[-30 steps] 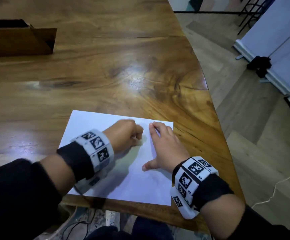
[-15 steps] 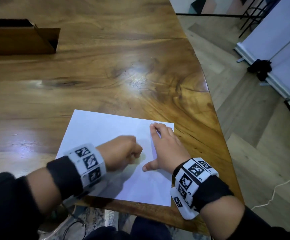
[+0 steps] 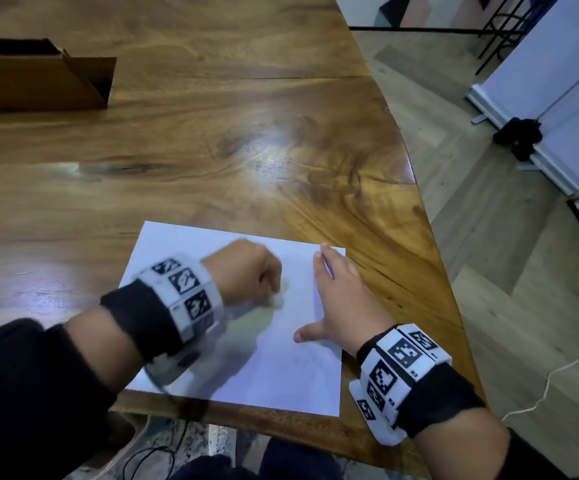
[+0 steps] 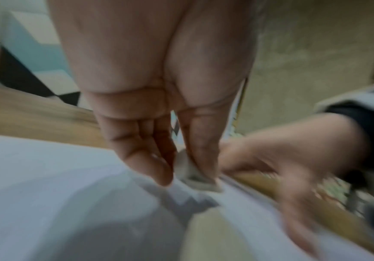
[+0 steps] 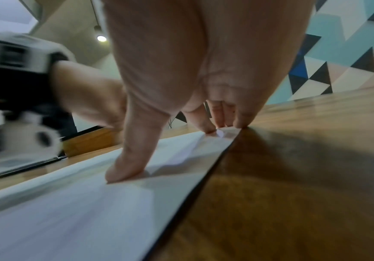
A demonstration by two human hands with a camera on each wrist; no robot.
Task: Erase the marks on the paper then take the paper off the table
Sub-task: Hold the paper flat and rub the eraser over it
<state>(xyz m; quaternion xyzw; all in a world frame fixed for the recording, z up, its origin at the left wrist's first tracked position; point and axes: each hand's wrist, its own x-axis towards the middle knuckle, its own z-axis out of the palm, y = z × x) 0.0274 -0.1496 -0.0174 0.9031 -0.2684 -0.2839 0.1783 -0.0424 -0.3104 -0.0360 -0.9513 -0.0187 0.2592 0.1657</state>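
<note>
Paper [image 3: 281,375] marks too faint to make out.

So the paper [image 3: 232,362] sits on the table [image 3: 211,133] at its near edge, toward the right end. Left hand [image 3: 246,275] is on the sheet's middle, right hand [image 3: 343,303] on its right side. Cardboard box [image 3: 38,81] sits far back left.

glossy grained wood table [image 3: 211,140], smooth matt white paper [image 3: 281,382], dull brown cardboard box [image 3: 38,84].
</note>
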